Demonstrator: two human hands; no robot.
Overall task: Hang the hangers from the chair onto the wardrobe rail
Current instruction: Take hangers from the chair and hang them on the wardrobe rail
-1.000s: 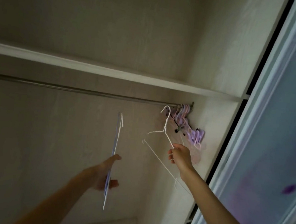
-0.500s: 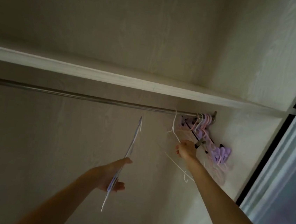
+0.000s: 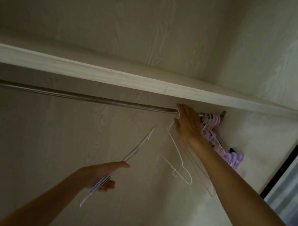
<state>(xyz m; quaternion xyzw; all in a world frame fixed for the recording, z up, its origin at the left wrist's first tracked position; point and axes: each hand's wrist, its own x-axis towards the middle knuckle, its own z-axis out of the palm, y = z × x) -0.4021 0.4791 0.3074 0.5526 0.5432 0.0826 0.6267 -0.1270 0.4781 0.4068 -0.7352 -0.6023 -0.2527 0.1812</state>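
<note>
A metal wardrobe rail (image 3: 91, 98) runs across under a shelf. My right hand (image 3: 187, 124) reaches up to the rail near its right end, fingers straight over the bar and thumb below it. A white wire hanger (image 3: 179, 152) dangles from the rail just beneath that hand; its hook is hidden by the hand. My left hand (image 3: 101, 176) holds a thin bundle of blue and white hangers (image 3: 137, 148) edge-on, lower and to the left. Several pink and purple hangers (image 3: 232, 156) hang bunched at the rail's right end.
A pale wooden shelf (image 3: 93, 72) sits close above the rail. The wardrobe's right wall (image 3: 261, 143) is just beyond the bunched hangers, and a sliding door (image 3: 292, 192) stands at the far right. Most of the rail to the left carries nothing.
My right hand rose from the white hanger's shoulder to the rail, and the hanger now hangs there. The left hand with its bundle stayed roughly in place. The view tilted upward.
</note>
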